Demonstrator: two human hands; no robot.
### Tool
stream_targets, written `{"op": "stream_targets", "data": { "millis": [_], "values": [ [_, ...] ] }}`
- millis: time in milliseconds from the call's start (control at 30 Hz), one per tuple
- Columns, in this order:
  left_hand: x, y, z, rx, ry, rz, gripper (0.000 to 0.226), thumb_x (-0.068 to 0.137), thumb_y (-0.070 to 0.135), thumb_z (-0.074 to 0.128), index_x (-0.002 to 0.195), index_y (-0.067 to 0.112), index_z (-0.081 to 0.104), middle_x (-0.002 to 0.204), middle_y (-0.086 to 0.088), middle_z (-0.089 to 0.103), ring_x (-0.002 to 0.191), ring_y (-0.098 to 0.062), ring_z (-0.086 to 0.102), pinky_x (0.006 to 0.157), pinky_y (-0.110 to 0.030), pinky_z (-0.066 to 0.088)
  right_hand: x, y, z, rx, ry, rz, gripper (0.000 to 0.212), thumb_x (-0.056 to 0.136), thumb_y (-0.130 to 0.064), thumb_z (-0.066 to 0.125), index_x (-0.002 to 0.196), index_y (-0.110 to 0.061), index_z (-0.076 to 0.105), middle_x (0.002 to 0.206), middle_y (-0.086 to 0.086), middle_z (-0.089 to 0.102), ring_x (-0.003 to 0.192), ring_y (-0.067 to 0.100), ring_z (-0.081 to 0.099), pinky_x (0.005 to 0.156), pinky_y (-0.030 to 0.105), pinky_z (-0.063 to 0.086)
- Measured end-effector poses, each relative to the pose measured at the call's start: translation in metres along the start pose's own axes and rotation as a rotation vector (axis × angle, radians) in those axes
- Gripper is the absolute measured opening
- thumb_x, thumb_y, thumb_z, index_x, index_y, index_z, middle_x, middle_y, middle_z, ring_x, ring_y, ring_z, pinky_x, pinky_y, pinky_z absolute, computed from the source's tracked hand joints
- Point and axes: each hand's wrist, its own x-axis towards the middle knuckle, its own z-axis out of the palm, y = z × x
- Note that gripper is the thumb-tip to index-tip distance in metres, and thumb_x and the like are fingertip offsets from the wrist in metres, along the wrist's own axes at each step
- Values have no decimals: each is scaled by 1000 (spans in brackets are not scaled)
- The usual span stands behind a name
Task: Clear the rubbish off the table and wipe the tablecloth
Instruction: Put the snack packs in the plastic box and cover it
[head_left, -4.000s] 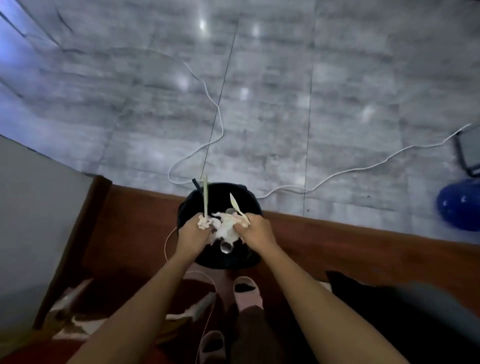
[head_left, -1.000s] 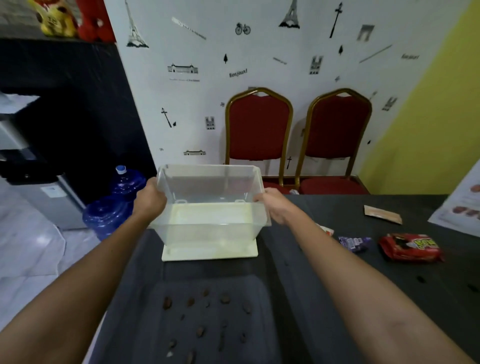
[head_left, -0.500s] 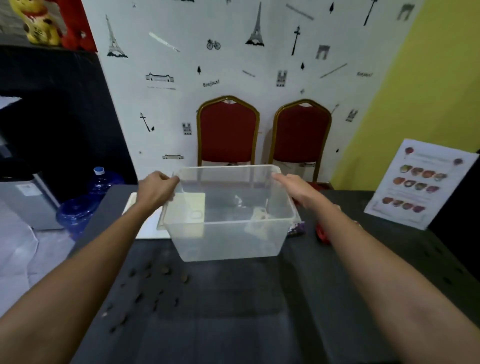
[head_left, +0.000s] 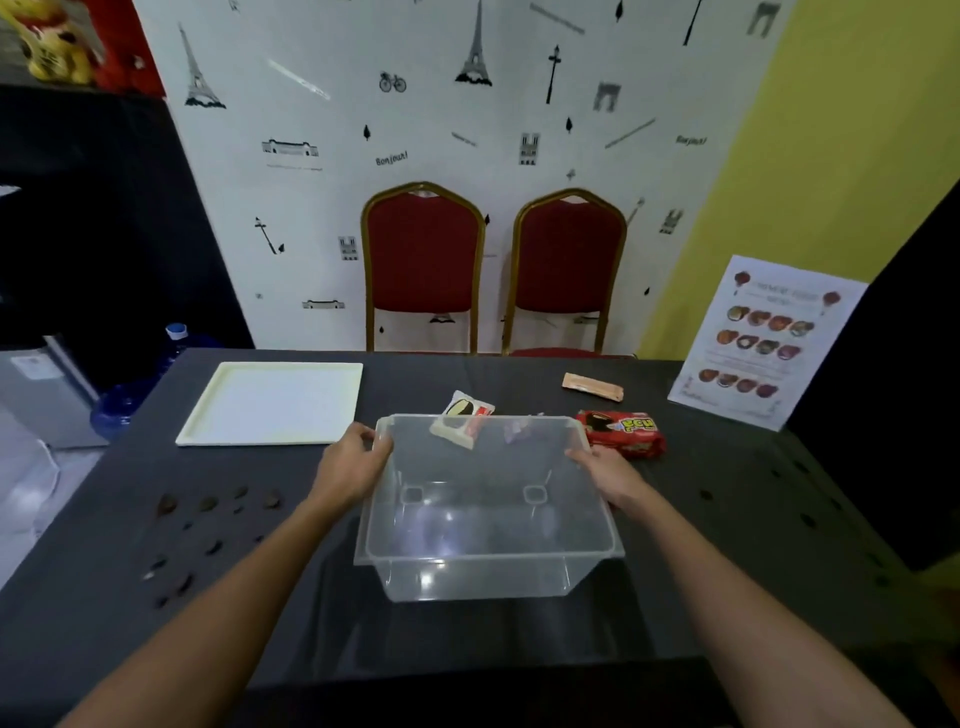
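A clear plastic bin (head_left: 488, 561) stands empty on the black tablecloth (head_left: 727, 545) in front of me. My left hand (head_left: 353, 467) grips its left rim and my right hand (head_left: 605, 475) grips its right rim. Behind the bin lie a white snack wrapper (head_left: 462, 415), a small purple wrapper (head_left: 517, 428) seen through the far wall, a red snack packet (head_left: 623, 434) and a brown sachet (head_left: 592, 387). Several dark brown spots or crumbs (head_left: 208, 519) are scattered on the cloth at the left.
A cream tray (head_left: 270, 402) lies at the table's far left. A printed menu card (head_left: 763, 340) leans at the far right. Two red chairs (head_left: 423, 260) stand behind the table against the wall. Blue water bottles (head_left: 122, 408) sit on the floor at left.
The bin has come down and toward me onto the cloth, right of the tray, both hands still on its rims. Four seconds ago my hands held rubbish over a black floor bin.
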Motion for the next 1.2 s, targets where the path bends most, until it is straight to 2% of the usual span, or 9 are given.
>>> {"op": "stream_targets", "data": {
  "millis": [133,267,400,567,800,900,1033,1100,1200],
  "values": [
    [-6,3,2,87,16,-47,41,93,42,43,120,12,47,119,-17,58,101,-31,54,81,-37,42,4,0,1,-161,145,-56,26,94,-39,53,106,-16,55,103,6,65,88,21,63,79,40,53],
    [-7,18,2,150,16,47,61,94,28,44,147,12,18,143,-19,38,124,-37,44,98,-46,38,4,-9,11,-324,233,-190,41,100,-25,44,141,-22,38,130,11,56,110,26,59,87,36,49],
    [-5,23,10,119,-60,91,58,97,18,39,149,15,14,151,-14,26,130,-33,39,104,-44,35,2,-12,23,-292,277,-202,51,102,-19,39,150,-26,25,137,10,52,110,21,58,72,25,41],
    [-3,17,16,66,-17,23,61,92,5,38,148,22,18,133,-18,47,115,-38,50,96,-49,41,5,-15,24,-300,248,-162,49,103,-26,34,151,-28,20,127,13,57,88,15,56,70,30,46],
    [-7,13,19,66,-21,1,63,91,3,36,147,23,17,128,-19,49,113,-40,50,93,-49,43,6,-9,27,-345,204,-146,50,104,-29,25,152,-29,10,129,20,55,113,30,56,87,43,43],
    [-2,17,16,136,-5,-1,51,89,6,35,137,20,27,117,-19,54,97,-38,53,80,-45,44,22,-10,23,-258,163,-142,50,103,-35,29,150,-29,17,139,18,48,122,32,51,99,44,42],
    [11,25,14,325,9,-18,20,90,15,40,109,12,38,104,-17,59,81,-31,50,69,-38,41,44,-22,15,-84,83,-110,64,92,-67,25,137,-25,43,132,3,55,118,25,53,102,50,41],
    [15,25,18,357,22,-50,17,89,19,41,104,12,38,106,-19,59,87,-37,54,71,-39,40,62,-27,8,-73,168,-120,63,95,-62,24,129,-19,55,125,2,59,114,22,55,101,43,41],
    [18,28,20,389,41,-118,14,88,19,40,101,12,39,107,-21,58,85,-37,51,72,-38,37,93,-35,-2,-77,210,-130,35,100,-36,38,107,-15,65,111,7,66,100,23,61,94,39,46]
  ]
}}
